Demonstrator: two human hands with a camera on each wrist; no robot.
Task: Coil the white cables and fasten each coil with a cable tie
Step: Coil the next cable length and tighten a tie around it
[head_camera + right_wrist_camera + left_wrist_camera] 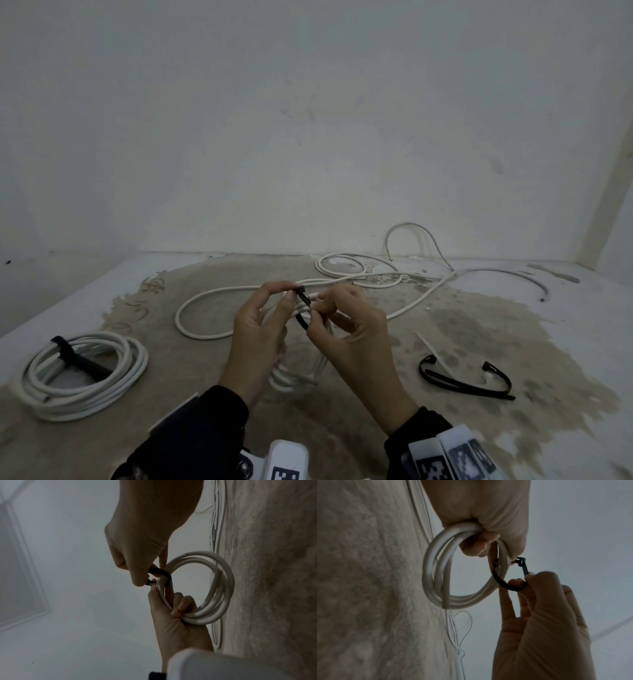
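Your left hand (255, 337) grips the white coil (436, 574) and pinches the black cable tie (508, 584) head; your right hand (349, 329) pinches its strap.

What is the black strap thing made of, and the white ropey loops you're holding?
The thin black cable tie looks like smooth, bendy plastic, probably nylon: it curves without creasing and has a moulded square head. The coiled white cable seems to have a matt plastic or rubbery jacket; it holds round, springy loops. What is inside it cannot be seen.
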